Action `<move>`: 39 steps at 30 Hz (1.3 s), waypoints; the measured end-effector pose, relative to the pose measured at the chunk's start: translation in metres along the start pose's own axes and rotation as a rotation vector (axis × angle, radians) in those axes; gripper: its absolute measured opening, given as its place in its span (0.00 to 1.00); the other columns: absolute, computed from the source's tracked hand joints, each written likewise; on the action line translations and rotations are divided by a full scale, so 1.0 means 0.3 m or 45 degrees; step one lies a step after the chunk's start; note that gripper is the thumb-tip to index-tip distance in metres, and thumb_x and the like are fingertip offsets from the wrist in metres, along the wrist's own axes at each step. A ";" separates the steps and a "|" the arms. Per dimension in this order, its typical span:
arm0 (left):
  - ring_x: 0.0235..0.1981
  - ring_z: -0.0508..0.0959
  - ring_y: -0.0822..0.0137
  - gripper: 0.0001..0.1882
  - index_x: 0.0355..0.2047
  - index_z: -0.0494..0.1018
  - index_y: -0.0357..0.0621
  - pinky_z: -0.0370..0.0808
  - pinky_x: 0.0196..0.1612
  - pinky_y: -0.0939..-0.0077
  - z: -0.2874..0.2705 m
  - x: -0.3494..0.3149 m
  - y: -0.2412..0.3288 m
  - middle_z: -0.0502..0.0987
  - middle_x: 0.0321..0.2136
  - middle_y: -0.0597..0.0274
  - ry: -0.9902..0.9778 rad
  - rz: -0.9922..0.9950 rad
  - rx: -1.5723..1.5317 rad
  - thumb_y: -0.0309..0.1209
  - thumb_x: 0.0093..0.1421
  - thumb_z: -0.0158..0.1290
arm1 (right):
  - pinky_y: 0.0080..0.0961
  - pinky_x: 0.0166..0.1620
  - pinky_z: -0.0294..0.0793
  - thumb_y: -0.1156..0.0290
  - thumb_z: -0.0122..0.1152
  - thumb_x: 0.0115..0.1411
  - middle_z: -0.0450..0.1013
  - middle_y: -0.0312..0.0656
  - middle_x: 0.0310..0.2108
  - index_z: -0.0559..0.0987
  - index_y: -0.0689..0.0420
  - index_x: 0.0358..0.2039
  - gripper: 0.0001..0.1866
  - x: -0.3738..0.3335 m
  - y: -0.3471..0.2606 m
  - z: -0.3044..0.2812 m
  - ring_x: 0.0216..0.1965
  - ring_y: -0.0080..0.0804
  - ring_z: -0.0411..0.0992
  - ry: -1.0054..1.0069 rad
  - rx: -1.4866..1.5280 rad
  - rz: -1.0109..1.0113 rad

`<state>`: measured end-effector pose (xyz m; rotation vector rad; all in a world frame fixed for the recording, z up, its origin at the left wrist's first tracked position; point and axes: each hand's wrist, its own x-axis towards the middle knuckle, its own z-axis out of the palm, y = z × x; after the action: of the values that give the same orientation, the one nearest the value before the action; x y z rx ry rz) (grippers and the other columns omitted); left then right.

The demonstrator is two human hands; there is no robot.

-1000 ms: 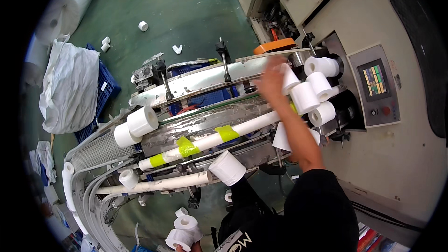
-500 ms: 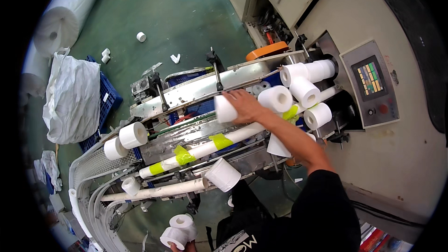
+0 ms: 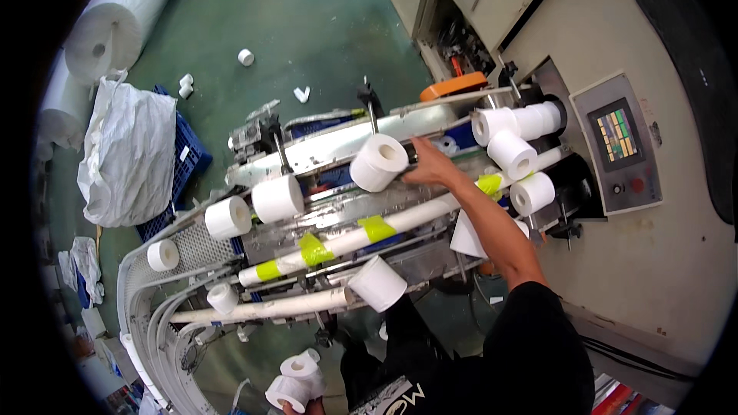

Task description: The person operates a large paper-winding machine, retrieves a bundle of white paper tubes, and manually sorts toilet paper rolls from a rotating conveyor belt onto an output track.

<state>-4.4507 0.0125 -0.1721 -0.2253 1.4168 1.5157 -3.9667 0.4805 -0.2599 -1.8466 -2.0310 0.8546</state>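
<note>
My right hand (image 3: 432, 164) reaches over the conveyor, fingers apart, just right of a white toilet roll (image 3: 373, 169). Whether the fingertips touch that roll is hard to tell. At the lower edge, my left hand (image 3: 314, 406), partly cut off, holds a stack of white toilet rolls (image 3: 304, 373) from below. Further left on the conveyor lie more toilet rolls (image 3: 275, 200). Under my right forearm runs a long white tube (image 3: 346, 244) wrapped with yellow-green tape. Rolls cluster at the machine's outlet on the right, one toilet roll (image 3: 510, 155) leaning among them.
A beige machine with a control panel (image 3: 617, 138) stands at right. The conveyor curves along a perforated guard (image 3: 192, 257) at left. Beyond it are a white sack (image 3: 129, 157), a blue crate (image 3: 192, 155) and big paper reels (image 3: 98, 48). A loose roll (image 3: 377, 283) rests on the near rail.
My right hand has come off the roll it gripped and now sits slightly further right. Rolls have shifted left along the conveyor. My left hand still holds its rolls.
</note>
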 end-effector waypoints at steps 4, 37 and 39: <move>0.61 0.63 0.48 0.33 0.60 0.61 0.43 0.56 0.63 0.40 -0.213 0.054 -0.021 0.65 0.59 0.53 -0.219 0.620 0.821 0.51 0.61 0.47 | 0.38 0.62 0.61 0.52 0.70 0.45 0.65 0.56 0.58 0.58 0.55 0.65 0.49 0.050 -0.213 0.192 0.60 0.51 0.62 0.133 -0.052 -0.296; 0.61 0.63 0.52 0.32 0.59 0.62 0.51 0.55 0.63 0.40 -0.196 0.237 0.076 0.68 0.57 0.58 -0.822 -0.178 -0.129 0.53 0.59 0.49 | 0.46 0.64 0.57 0.56 0.75 0.28 0.51 0.61 0.64 0.54 0.60 0.65 0.62 -0.095 0.028 -0.166 0.65 0.59 0.53 -0.311 -0.428 0.324; 0.61 0.63 0.53 0.32 0.58 0.63 0.52 0.55 0.63 0.39 -0.126 0.201 0.080 0.68 0.57 0.60 -0.412 -0.269 -0.070 0.53 0.58 0.50 | 0.46 0.61 0.61 0.56 0.76 0.28 0.58 0.59 0.58 0.58 0.57 0.62 0.59 -0.169 0.180 -0.065 0.59 0.60 0.58 -0.116 -0.157 0.119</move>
<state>-4.5149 0.0173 -0.2104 -0.1500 1.0621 1.3487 -3.9041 0.4370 -0.2665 -2.0176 -2.1096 0.8705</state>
